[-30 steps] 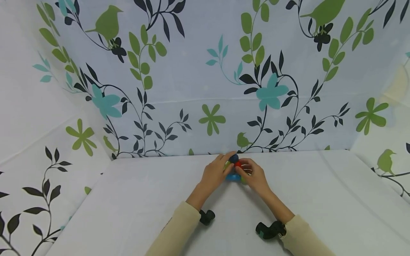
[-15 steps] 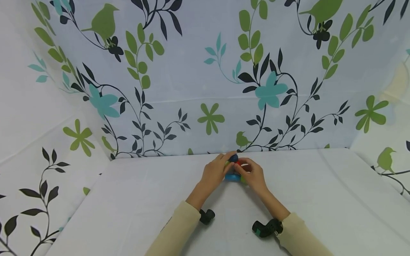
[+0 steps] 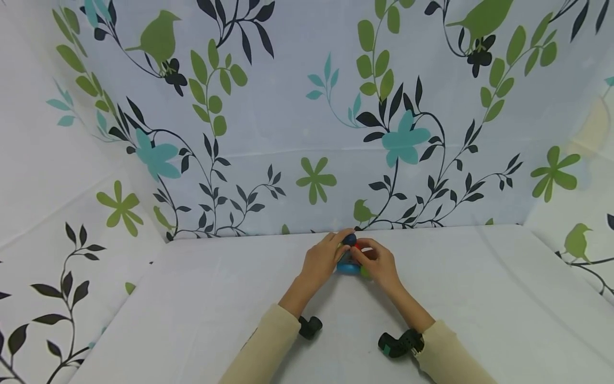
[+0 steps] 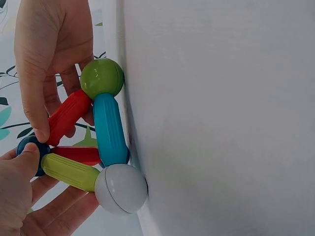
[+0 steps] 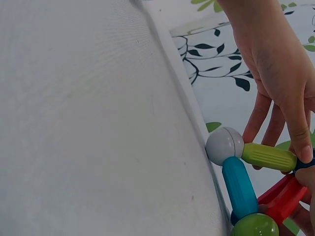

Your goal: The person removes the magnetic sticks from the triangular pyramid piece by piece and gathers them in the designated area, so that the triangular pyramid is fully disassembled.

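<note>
A small pyramid of magnetic rods and balls stands on the white table. The dark blue ball [image 3: 349, 239] forms its top. From there run a yellow-green rod [image 4: 70, 172] and a red rod [image 4: 70, 117], with a second red rod [image 4: 76, 155] behind. Along the base, a blue rod [image 4: 110, 129] joins the green ball [image 4: 102, 78] to the grey-white ball [image 4: 121, 188]. My left hand [image 3: 320, 257] grips the dark blue ball, thumb pressed on it. With thumb and fingers, my right hand [image 3: 381, 264] pinches the red rod's upper end, close beside that ball.
Black wrist cameras hang beneath both forearms, the left camera [image 3: 310, 327] and the right camera [image 3: 400, 343] low over the white table [image 3: 201, 320]. Behind the table's far edge rises a curtain [image 3: 268, 117] printed with leaves and birds.
My right hand has shifted slightly left, its thumb and fingers now covering more of the red rod. The left hand keeps its hold at the top, and the pyramid stays nearly in place.
</note>
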### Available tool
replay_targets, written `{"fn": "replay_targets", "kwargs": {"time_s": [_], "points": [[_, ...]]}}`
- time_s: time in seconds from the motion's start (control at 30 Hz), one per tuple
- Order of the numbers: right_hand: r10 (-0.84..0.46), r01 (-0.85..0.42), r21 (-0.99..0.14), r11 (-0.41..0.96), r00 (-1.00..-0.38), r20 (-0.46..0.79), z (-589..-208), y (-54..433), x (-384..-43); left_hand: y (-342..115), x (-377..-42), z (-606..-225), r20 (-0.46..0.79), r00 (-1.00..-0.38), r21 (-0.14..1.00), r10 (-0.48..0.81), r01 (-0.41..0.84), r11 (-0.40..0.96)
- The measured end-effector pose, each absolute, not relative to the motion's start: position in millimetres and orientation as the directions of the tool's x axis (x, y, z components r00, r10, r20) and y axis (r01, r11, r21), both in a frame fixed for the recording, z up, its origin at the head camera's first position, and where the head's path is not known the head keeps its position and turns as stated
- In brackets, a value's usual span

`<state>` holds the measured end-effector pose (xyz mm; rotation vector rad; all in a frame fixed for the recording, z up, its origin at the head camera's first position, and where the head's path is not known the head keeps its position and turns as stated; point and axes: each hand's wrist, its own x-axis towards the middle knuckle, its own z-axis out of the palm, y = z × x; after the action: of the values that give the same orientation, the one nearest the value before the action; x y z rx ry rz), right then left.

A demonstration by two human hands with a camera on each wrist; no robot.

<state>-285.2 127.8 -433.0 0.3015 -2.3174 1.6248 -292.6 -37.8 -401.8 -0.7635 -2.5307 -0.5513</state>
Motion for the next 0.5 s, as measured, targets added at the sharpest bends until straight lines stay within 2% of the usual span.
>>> {"fn": "replay_targets", "kwargs": {"time_s": [0.4,0.5], "points": [[-0.031,-0.335,-0.878,0.343,-0.938,0.346,-434,129,-285,-45,-295,-408,0.475,-0.820,0.448,0.318,0.537,0.715],[-0.037,-0.321,-0.882,0.344,-0.943,0.329,-424,126,-276,-48,-296,-409,0.465,-0.836,0.498,0.292,0.519,0.695]]}}
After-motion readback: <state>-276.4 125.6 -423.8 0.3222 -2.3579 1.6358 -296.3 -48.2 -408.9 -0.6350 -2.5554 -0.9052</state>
